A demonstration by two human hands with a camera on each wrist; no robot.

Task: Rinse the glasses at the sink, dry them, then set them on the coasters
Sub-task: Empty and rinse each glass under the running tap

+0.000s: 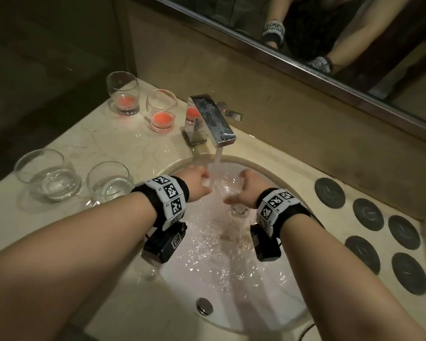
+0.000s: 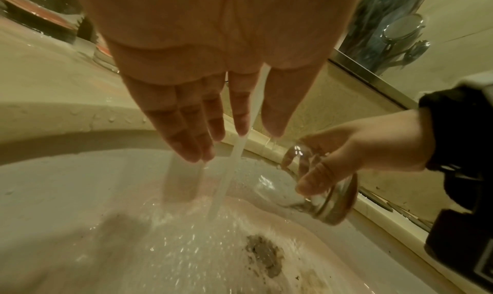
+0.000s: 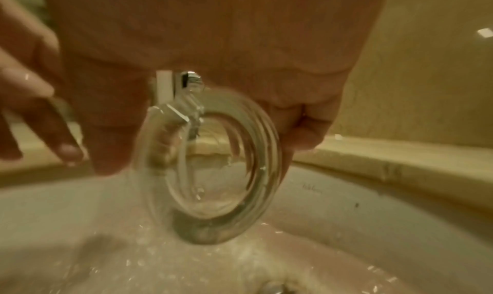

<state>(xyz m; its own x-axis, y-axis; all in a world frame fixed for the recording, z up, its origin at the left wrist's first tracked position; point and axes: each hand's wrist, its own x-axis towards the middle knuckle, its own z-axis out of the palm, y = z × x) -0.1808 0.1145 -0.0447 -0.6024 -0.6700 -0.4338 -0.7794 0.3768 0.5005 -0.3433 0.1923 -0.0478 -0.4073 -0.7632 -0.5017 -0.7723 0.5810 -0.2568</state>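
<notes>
Glass [image 2: 320, 184] sits in right hand [image 1: 246, 190], tipped on its side over the sink [image 1: 268, 286] basin, just right of the faucet [image 1: 212, 119] stream; fingers and thumb curled round its wall. Left hand [image 2: 213, 88] holds nothing, fingers straight and loosely together, the running water passing between them. Judgement: clear thick-based tumbler, rigid, brittle, fairly heavy at the base, and wet so slippery; best gripped round the mid wall with thumb opposite the fingers, not by the thin rim, and kept low over the basin. On the tabletop's left edge stand two clear glasses [image 1: 107, 180], two more with red residue [image 1: 161, 112] near the far left corner. Dark round coasters [image 1: 368, 214] line the right edge, all bare.
</notes>
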